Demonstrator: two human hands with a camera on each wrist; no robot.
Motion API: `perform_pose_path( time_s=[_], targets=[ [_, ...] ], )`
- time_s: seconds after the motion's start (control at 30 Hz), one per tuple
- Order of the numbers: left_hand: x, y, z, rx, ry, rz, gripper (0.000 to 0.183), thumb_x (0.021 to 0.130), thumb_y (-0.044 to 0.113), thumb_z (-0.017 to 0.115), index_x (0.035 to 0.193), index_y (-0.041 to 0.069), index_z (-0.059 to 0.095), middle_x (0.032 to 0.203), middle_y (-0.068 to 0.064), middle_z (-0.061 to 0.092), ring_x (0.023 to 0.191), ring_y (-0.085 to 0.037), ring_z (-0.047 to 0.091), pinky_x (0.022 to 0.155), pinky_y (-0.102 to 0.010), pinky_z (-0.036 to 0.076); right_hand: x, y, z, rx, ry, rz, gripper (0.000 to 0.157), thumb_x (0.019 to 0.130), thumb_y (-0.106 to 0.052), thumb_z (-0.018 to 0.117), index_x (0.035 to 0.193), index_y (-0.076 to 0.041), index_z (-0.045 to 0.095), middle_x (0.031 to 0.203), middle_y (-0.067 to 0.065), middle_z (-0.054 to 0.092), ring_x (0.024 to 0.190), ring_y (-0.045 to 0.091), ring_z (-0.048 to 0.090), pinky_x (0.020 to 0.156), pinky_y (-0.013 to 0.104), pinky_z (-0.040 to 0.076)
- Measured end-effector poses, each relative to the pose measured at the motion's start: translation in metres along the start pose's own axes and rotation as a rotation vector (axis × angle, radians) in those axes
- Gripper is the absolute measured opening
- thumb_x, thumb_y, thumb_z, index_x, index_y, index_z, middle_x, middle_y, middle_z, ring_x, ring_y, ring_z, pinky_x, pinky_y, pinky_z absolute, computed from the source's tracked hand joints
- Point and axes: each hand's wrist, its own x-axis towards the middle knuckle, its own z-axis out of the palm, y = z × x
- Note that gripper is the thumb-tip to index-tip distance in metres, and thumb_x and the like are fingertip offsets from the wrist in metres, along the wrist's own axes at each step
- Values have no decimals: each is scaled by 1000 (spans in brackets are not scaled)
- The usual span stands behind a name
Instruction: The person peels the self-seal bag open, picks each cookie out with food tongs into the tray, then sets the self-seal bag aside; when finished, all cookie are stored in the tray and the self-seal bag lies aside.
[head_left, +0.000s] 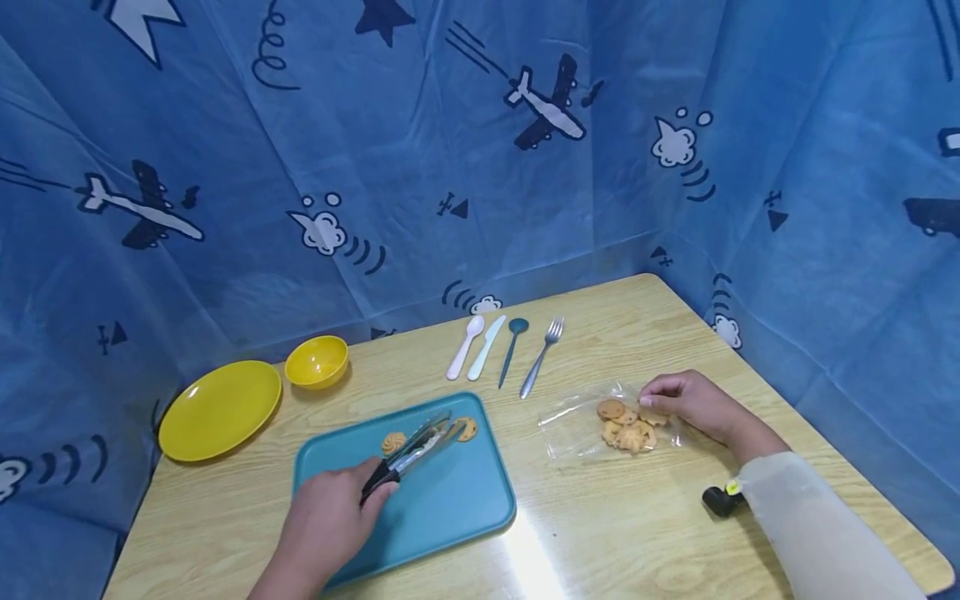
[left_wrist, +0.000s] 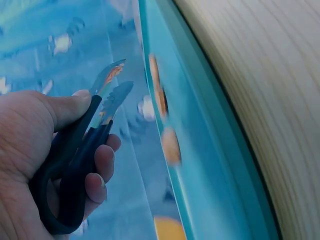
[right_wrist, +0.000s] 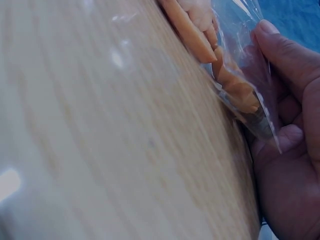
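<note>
My left hand (head_left: 330,517) grips a pair of tongs (head_left: 408,454) by their black handles, over the teal tray (head_left: 442,517). In the left wrist view the metal tips stand apart, with nothing between them. A swirled cookie (head_left: 393,442) lies on the tray beside the tongs, and a round cookie (head_left: 466,428) lies close to their tips. To the right of the tray, my right hand (head_left: 693,404) pinches the edge of a clear plastic bag (head_left: 564,425) between thumb and fingers. Several cookies (head_left: 630,435) are inside the bag, which lies on the table.
Behind the tray lie a pink spoon (head_left: 467,346), a pale knife (head_left: 487,347), a dark spoon (head_left: 513,350) and a metal fork (head_left: 542,358). A yellow plate (head_left: 221,408) and yellow bowl (head_left: 317,363) stand at the back left. A blue curtain (head_left: 420,167) borders the table.
</note>
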Motion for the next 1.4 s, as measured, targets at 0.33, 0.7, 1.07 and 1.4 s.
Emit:
perform_pose_path(
  time_s=[0.33,0.7,1.07,1.4],
  targets=[
    [55,87,28,-115,-70,246,39,98,49,65,124,21,74,78,0,70,59,-15,55,51,-32,39,-3,0,-3,-12,0,0,24,95,-28,73,108,-8,78,109,5,74,98,11,66,88,24,52],
    [87,138,57,-134,-154,252,48,99,53,61,130,18,72,78,-1,71,64,-16,60,56,-31,43,2,-5,0,2,-22,-14,22,95,-26,74,106,-8,78,111,9,74,99,13,66,88,25,52],
    [98,162,68,-140,-147,220,51,98,57,60,131,19,72,108,-4,77,87,-21,69,59,-31,45,-2,-1,0,29,-12,-3,22,94,-23,75,106,-5,78,110,11,73,96,11,66,87,25,53],
    [87,150,62,-142,-139,236,48,98,54,62,130,19,72,93,-2,76,74,-18,65,52,-29,38,-3,-2,-2,18,-5,-3,23,94,-24,75,106,-5,78,110,10,74,97,11,66,88,25,52]
  ],
)
